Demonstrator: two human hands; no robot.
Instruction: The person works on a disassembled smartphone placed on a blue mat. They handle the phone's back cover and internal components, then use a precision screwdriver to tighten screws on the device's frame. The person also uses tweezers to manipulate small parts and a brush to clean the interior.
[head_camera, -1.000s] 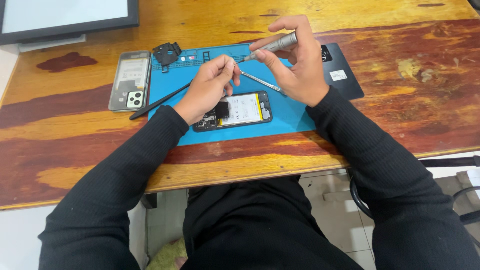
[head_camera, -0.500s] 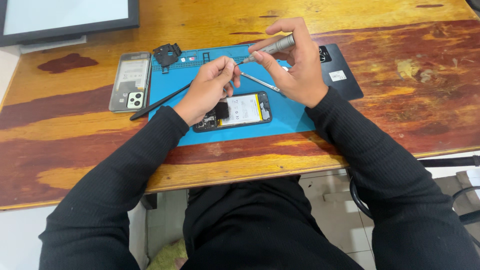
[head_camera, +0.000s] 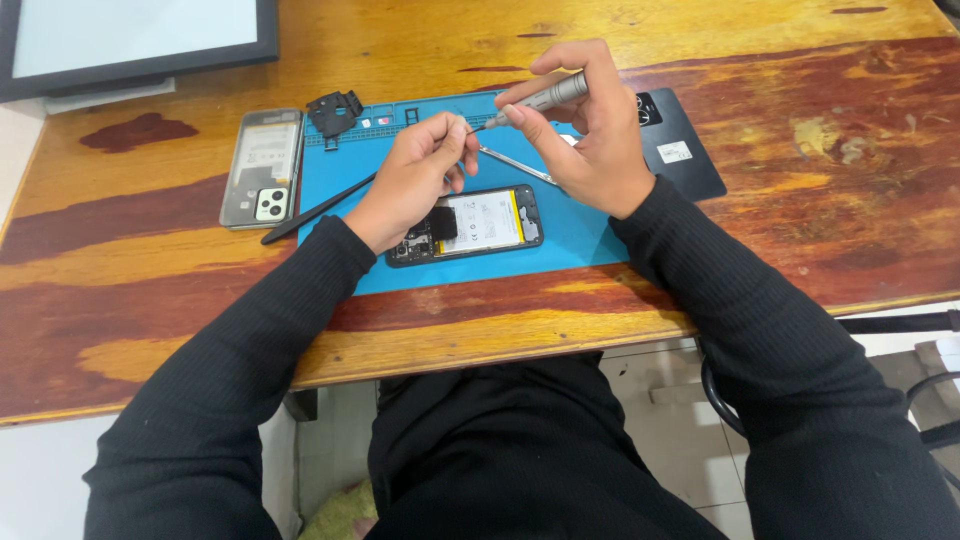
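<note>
Up near frame centre, right hand pinches grey screwdriver; left hand fingertips closed at its tip. Below them, opened phone on blue mat. Screwdriver looks light, stiff, likely slippery; grip mid-shaft. Phone innards look fragile; hold edges.

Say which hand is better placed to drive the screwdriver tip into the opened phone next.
Right, probably. The right hand already grips the grey screwdriver, above the opened phone. The left hand only pinches at its tip.
</note>
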